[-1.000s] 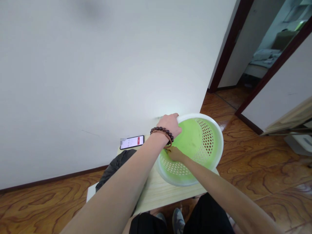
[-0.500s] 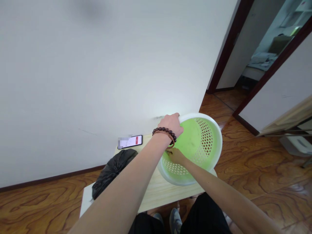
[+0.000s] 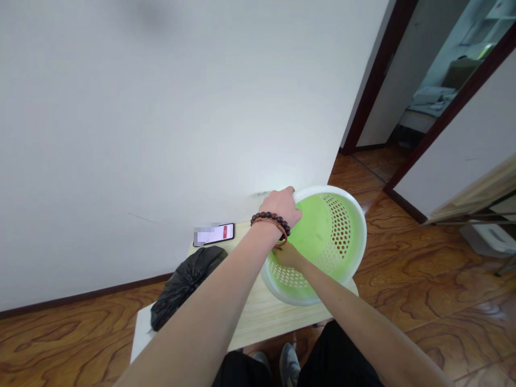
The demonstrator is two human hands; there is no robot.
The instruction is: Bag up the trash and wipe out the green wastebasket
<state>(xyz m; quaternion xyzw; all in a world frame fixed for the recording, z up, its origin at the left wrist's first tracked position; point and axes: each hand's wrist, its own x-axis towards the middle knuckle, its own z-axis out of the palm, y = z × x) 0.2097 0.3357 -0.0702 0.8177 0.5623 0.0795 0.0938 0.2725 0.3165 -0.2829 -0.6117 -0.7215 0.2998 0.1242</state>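
Note:
A round plastic basket, white at the rim and green inside with patches of holes, stands tilted on a small wooden table. My left hand, with a beaded bracelet and a brown band at the wrist, is closed over the basket's far-left rim. My right hand reaches inside, at the left part of the wall. Its fingers look curled, but my left wrist partly covers them, and whatever they may hold is hidden.
A phone with a lit screen lies on the pale tabletop against the white wall. Beside my left forearm sits a black plastic bag. A doorway opens at the right, and a white box stands on the wood-patterned floor.
My right hand has shifted slightly up and left inside the basket, further behind my left wrist. My left hand keeps its hold on the rim.

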